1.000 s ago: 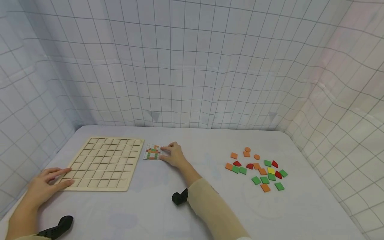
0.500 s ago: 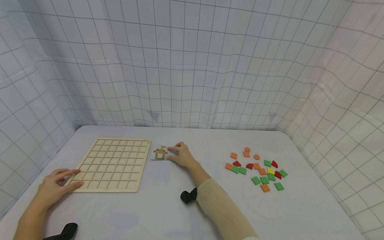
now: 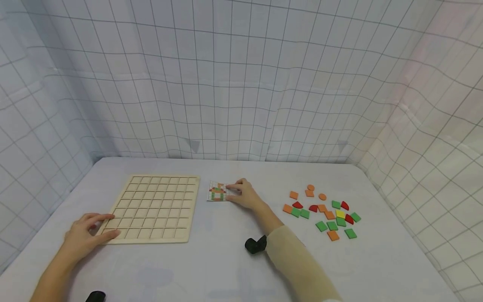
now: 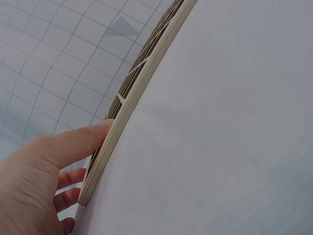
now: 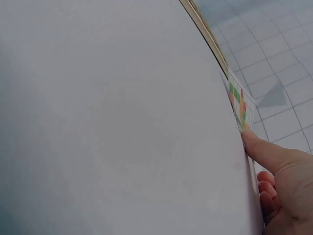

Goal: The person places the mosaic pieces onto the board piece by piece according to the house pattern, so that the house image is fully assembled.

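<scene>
A pale grid board point(image 3: 154, 206) lies at the left of the table in the head view. My left hand point(image 3: 81, 237) grips its near left corner, thumb on the near edge and fingers at the left side. In the left wrist view that hand point(image 4: 44, 171) holds the edge of the board point(image 4: 132, 100). Right of the board lies a small patterned card point(image 3: 216, 191). My right hand point(image 3: 247, 195) holds the card's right side between thumb and fingers. The right wrist view shows the thumb of the hand point(image 5: 288, 178) on the card point(image 5: 239, 100).
Several loose tiles lie on the right of the table: green squares point(image 3: 321, 226), orange squares point(image 3: 333, 235), orange discs point(image 3: 322, 196), red quarter-round pieces point(image 3: 345, 205) and a yellow square point(image 3: 340, 214). A gridded curtain point(image 3: 241, 84) hangs behind and beside the table.
Both hands have moved right across the table, the board travelling with my left hand and the card with my right. The loose tiles lie as before.
</scene>
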The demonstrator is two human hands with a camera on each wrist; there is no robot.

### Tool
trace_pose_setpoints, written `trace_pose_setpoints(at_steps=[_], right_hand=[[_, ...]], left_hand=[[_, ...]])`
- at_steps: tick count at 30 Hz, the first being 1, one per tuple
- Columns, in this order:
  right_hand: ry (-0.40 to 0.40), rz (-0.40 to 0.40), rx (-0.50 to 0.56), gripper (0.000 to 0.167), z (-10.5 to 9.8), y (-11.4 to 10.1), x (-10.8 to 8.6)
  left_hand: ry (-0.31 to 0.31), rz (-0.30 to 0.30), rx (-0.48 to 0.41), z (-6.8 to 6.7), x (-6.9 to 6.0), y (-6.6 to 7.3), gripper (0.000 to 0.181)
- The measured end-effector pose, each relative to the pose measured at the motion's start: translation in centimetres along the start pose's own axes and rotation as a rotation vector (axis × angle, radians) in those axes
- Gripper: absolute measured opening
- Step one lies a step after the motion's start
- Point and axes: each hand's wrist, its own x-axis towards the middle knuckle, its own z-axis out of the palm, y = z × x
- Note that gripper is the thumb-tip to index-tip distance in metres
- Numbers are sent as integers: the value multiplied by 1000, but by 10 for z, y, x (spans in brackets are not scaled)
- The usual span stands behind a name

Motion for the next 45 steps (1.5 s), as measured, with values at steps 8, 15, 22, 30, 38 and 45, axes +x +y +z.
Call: trace_pose_setpoints(at_steps=[8,15,22,30,38,45], right_hand=[[0,-44,-7,39,-16,16,-11],[-7,-38,-20,39,-29,22,-19],[-4,-23,-31,39,-38,31,-24],[-7,31,-19,40,-51,41,-31],[-2,52,-12,41,-63,55,-42],[4,67,11,41,-71,62,-49]], left_hand=[[-11,13,5,12,-2,17,52],[-1,48,5,23,-2,39,49],[11,83,16,37,-3,54,49],[31,108,16,49,-2,70,47],[74,141,10,67,-5,82,47],[100,139,-15,80,-6,94,46]])
